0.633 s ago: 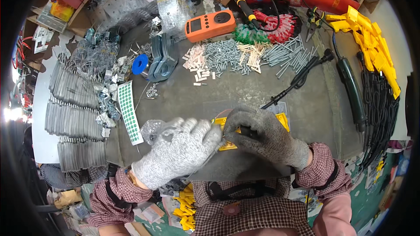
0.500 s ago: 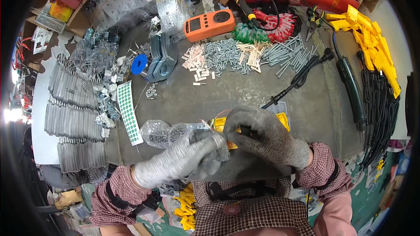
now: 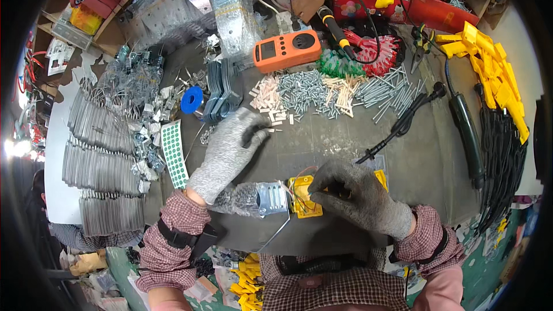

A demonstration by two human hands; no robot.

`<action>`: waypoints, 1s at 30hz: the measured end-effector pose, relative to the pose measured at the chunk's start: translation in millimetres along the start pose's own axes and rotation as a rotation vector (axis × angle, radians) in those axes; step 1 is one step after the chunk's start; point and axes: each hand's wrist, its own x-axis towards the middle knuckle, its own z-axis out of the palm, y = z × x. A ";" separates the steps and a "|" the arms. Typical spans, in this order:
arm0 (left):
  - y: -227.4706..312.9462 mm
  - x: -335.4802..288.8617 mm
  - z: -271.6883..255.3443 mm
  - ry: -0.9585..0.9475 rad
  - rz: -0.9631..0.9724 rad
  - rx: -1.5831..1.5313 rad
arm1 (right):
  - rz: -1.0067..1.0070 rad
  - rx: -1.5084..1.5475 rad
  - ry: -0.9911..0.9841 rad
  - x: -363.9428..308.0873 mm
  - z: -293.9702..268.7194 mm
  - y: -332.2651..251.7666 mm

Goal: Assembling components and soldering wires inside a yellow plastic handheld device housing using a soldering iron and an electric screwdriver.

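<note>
My left hand [image 3: 230,141], in a light grey glove, reaches over the bench with thumb and forefinger pinched at a small pale piece beside the near edge of a pile of pale pieces [image 3: 266,95]. In a darker grey glove, my right hand [image 3: 360,196] is curled over a yellow plastic casing [image 3: 305,204], its fingertips at the casing's inner side. Thin wires show at the casing. A silvery metal part [image 3: 272,197] adjoins its left end, with a clear bubbly plastic bag [image 3: 239,198] beyond. The casing's far end is partly hidden under my right hand.
Screws [image 3: 308,92], an orange meter [image 3: 287,50] and bent metal plates [image 3: 223,89] lie farther back. A green-dotted sticker sheet [image 3: 174,152] and a blue spool [image 3: 191,99] are at left. A black cord [image 3: 397,124], dark green tool [image 3: 465,138] and yellow casings [image 3: 495,69] lie right.
My left hand has left the casing and moved forward and left to the pale pieces. The metal part and plastic bag now show. My right hand stays at the casing; the view has shifted slightly.
</note>
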 end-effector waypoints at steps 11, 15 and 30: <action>15.6 16.3 -3.2 -0.080 0.094 0.311 | 0.199 0.137 0.017 0.4 -1.3 5.8; 71.6 -43.5 -39.3 0.053 -0.157 -0.655 | 0.190 0.144 -0.024 1.8 -3.4 -4.5; 110.6 -102.2 -3.9 0.048 -0.393 -0.839 | 0.133 0.291 -0.089 -5.0 5.2 -0.7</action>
